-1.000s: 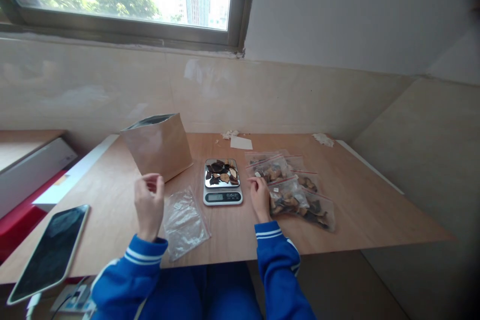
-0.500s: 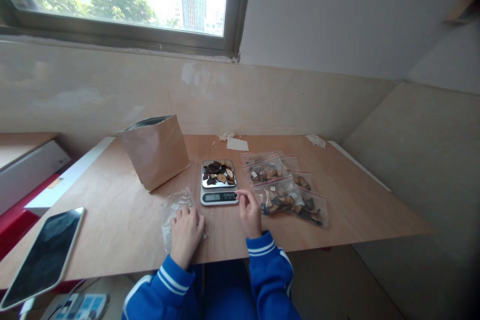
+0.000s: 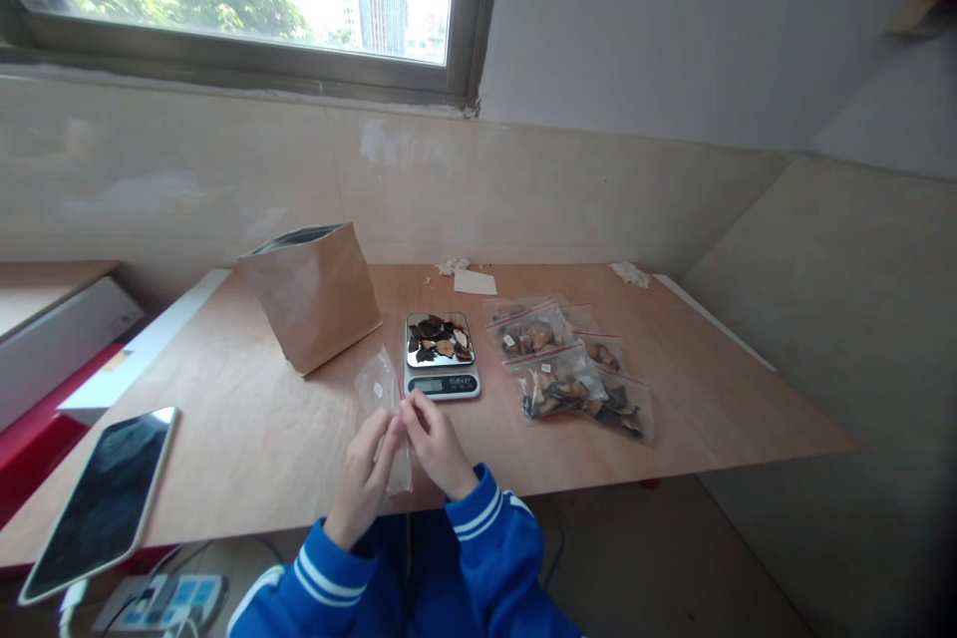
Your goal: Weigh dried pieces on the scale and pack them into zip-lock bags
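Note:
Just in front of the digital scale (image 3: 443,385), a clear zip-lock bag (image 3: 380,381) with a red seal line and a small white label is pinched between my two hands. My left hand (image 3: 364,474) is closed on the bag's near part. My right hand (image 3: 434,441) has its fingertips closed on the red-lined edge, close beside the left fingers. Dark and tan dried slices (image 3: 440,337) lie spread on the scale's shiny pan. The digits on its display are too small to read.
Several filled zip-lock bags (image 3: 557,381) of dried slices are heaped right of the scale. A brown paper pouch (image 3: 318,294) stands open at the back left. A tablet (image 3: 101,498) lies at the left edge, cable plugged in. A white card (image 3: 475,282) and crumpled tissue (image 3: 453,265) are behind.
My right hand has moved left from the scale's buttons and taken hold of the clear bag. My left hand has shifted its grip, and the bag is now turned with its red line toward the right.

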### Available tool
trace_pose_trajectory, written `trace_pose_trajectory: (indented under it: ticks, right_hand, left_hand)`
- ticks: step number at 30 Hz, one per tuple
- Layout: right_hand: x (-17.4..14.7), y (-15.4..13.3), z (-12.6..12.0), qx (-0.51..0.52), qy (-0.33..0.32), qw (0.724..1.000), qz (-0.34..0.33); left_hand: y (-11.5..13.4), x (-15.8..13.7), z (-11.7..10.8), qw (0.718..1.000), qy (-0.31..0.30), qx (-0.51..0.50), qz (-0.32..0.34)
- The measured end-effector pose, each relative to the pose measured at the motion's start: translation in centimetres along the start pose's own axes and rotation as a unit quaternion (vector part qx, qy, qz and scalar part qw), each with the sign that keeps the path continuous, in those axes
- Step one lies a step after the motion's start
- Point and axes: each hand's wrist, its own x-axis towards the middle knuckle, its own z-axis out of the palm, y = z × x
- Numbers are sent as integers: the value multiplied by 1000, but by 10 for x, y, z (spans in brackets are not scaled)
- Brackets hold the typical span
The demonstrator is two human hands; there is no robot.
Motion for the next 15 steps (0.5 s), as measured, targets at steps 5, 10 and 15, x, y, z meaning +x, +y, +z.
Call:
trace_pose_trajectory:
  ticks: [5,10,15]
  right_hand:
    - [8,9,-31,-28,78,996,27]
    - [28,13,-74,-148,65,985,-59]
    - [75,39,-117,-295,120,939,-132]
  left_hand:
    - [19,11,-15,970,232,16,-68]
    - [26,29,-22,970,223,43,-85]
    - [19,54,-21,981,156,68,-91]
